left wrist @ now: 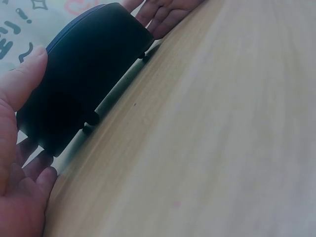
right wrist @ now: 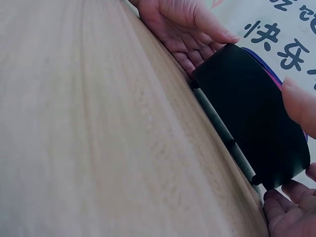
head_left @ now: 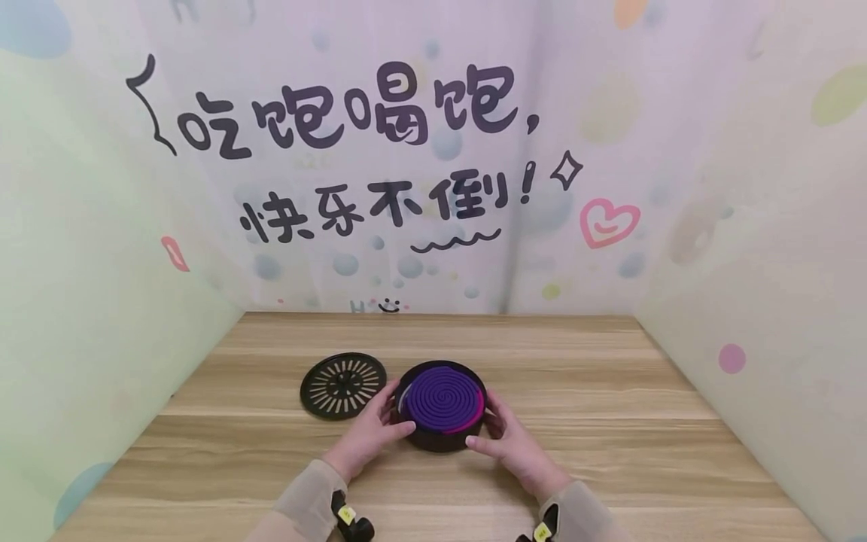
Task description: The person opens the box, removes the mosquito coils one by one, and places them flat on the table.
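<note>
A round black holder (head_left: 440, 436) stands on small feet on the wooden table (head_left: 609, 421), with a purple spiral coil (head_left: 443, 395) lying inside it. My left hand (head_left: 386, 414) cups its left side, thumb on the front wall and fingers round the back. My right hand (head_left: 500, 430) cups the right side the same way. The left wrist view has the holder's dark wall (left wrist: 89, 74) between my left hand (left wrist: 12, 118) and the right hand's fingers (left wrist: 163, 15). From the right wrist, the holder (right wrist: 252, 113) sits between my right thumb (right wrist: 296, 101) and the left hand (right wrist: 182, 29).
A flat black slotted lid (head_left: 343, 385) lies on the table just left of the holder, behind my left hand. Printed fabric walls (head_left: 101, 301) close in the table on the left, back and right. Bare wood stretches to the right and front.
</note>
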`<state>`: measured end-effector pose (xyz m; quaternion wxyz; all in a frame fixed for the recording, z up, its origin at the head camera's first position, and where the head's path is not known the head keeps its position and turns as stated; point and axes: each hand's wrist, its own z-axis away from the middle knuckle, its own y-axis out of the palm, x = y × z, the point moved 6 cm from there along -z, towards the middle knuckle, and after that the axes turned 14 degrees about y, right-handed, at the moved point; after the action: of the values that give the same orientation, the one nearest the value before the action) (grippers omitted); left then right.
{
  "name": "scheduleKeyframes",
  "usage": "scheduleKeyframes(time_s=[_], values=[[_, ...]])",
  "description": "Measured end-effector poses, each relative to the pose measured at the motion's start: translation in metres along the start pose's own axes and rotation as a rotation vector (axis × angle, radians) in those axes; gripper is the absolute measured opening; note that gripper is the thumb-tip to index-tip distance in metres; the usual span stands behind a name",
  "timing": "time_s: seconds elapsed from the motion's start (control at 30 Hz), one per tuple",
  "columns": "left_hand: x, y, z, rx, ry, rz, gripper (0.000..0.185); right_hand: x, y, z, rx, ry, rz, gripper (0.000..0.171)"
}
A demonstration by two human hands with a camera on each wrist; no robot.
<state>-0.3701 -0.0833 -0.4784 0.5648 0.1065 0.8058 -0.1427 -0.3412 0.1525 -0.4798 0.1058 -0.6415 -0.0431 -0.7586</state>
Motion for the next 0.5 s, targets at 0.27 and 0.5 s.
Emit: scheduleKeyframes(time_s=[0.27, 0.5], values=[[0.000, 0.000, 0.000, 0.011, 0.011, 0.002, 0.088, 0.004, 0.000, 0.001, -0.014, 0.028, -0.039, 0.085], [0.004, -0.001, 0.000, 0.017, 0.006, -0.006, 0.090, 0.027, -0.008, -0.003, -0.163, 0.005, 0.113, 0.084]])
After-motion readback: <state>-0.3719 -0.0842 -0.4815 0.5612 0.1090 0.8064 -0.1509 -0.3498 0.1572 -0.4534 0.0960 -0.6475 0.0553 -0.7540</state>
